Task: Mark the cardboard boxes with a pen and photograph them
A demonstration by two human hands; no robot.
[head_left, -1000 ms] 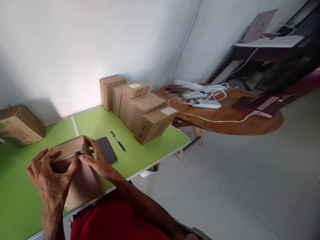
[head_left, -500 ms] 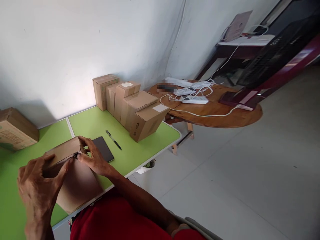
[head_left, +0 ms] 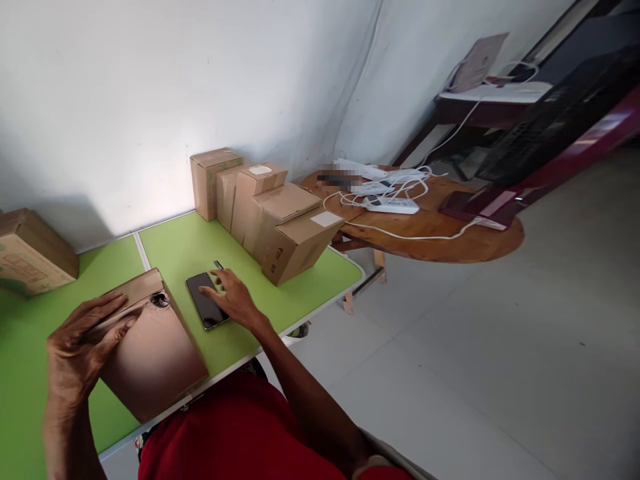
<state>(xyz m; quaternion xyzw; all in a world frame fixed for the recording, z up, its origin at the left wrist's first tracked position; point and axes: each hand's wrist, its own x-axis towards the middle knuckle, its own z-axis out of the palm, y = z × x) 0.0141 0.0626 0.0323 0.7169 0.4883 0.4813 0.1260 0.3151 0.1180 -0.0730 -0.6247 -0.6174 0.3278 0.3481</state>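
From where I stand, I see a person in a red garment (head_left: pixel 215 433), who is close at the edge of a green table (head_left: pixel 173 243). The brown cardboard box (head_left: pixel 155 357) lies on this table, directly before the person, at its near edge. The left hand (head_left: pixel 95 337) is clamped on the upper edge of the box: the fingers lie over the top, and the thumb presses on the large face. At the other end of the same edge, one corner has a dark, ragged hole (head_left: pixel 160 299). The right hand (head_left: pixel 227 295) is away from the box, above the phone (head_left: pixel 207 310), with its thumb and fingers apart; whether it touches the phone, I cannot tell. Only one end of a pen (head_left: pixel 219 265) shows behind this hand, so I cannot say whether the fingers reach it. Farther back, a row of cartons (head_left: pixel 285 203) stands near the wall, and the nearest one carries a white label (head_left: pixel 327 219). Another carton (head_left: pixel 35 260), with print on its side, stands at the far left. Beyond the green table, white power strips (head_left: pixel 395 205) and tangled cables lie on a wooden table (head_left: pixel 440 245).
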